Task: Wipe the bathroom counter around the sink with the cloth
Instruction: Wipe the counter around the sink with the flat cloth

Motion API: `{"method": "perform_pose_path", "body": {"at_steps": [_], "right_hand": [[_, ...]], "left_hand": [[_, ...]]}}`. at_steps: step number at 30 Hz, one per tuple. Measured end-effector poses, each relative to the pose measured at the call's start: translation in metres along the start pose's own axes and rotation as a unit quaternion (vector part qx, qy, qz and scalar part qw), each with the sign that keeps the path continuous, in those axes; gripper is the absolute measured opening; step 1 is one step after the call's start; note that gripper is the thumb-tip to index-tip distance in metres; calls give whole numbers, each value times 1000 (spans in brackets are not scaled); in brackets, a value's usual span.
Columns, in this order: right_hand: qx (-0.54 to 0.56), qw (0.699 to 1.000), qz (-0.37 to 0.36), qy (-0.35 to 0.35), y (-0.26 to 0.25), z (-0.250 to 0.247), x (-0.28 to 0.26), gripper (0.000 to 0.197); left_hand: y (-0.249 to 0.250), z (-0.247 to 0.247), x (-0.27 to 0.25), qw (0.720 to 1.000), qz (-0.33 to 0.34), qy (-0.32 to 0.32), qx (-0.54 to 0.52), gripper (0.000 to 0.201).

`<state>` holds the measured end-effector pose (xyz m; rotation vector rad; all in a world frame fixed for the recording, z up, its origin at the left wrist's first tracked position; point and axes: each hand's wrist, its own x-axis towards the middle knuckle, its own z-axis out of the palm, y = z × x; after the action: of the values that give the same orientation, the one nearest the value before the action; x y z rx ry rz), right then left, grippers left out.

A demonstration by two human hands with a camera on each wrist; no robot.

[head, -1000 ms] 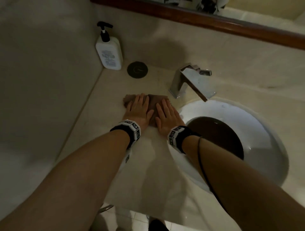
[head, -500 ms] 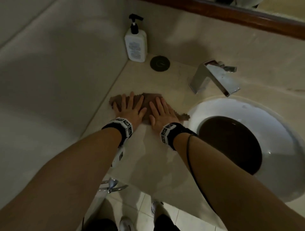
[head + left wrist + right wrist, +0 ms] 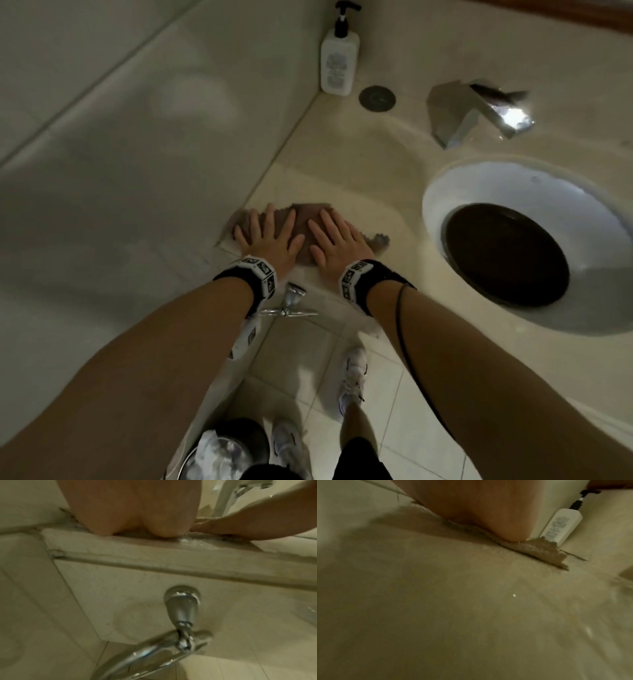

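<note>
Both hands have drawn the cloth [image 3: 303, 222] back toward the counter's front edge since half a second ago, and it now lies farther from the soap bottle and tap, with shoes and floor tiles showing below.

Nearest the person, a white shoe [image 3: 354, 377] stands on the tiled floor [image 3: 394, 411] beside a bin [image 3: 222, 452], and a chrome towel ring [image 3: 181, 616] hangs from the counter's front face just under the cloth. On the beige counter [image 3: 359, 164] at its front left corner, the brown cloth lies flat against the side wall. The left hand [image 3: 270, 236] presses on it with fingers straight and spread; the right hand [image 3: 337, 240] lies flat just beside it, fingers straight and closer together, thumb toward the left hand. A scalloped corner of the cloth pokes out past the right hand toward the sink [image 3: 507, 192]. The sink sits well to the right of the cloth. Beyond the cloth, a dark round disc [image 3: 376, 98] lies on the counter, with the chrome faucet [image 3: 476, 113] right of it and the white soap bottle [image 3: 339, 61] in the far corner.
</note>
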<state>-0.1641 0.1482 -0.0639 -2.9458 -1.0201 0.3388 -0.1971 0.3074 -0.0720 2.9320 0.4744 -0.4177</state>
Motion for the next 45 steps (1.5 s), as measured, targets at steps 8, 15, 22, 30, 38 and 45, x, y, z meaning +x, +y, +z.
{"method": "perform_pose_path", "body": {"at_steps": [8, 15, 22, 30, 38, 45], "right_hand": [[7, 996, 94, -6, 30, 15, -98, 70], [3, 987, 158, -15, 89, 20, -155, 69], [67, 981, 183, -16, 141, 13, -135, 60], [135, 979, 149, -36, 159, 5, -108, 59], [93, 989, 114, -33, 160, 12, -141, 59], [55, 988, 145, -3, 153, 26, -204, 58]], "left_hand": [[64, 21, -51, 991, 125, 31, 34, 66], [149, 31, -61, 974, 226, 27, 20, 76], [201, 26, -18, 973, 226, 29, 43, 70], [213, 21, 13, 983, 171, 20, 59, 64], [218, 30, -32, 988, 144, 16, 57, 62], [227, 47, -84, 976, 208, 28, 50, 68]]}}
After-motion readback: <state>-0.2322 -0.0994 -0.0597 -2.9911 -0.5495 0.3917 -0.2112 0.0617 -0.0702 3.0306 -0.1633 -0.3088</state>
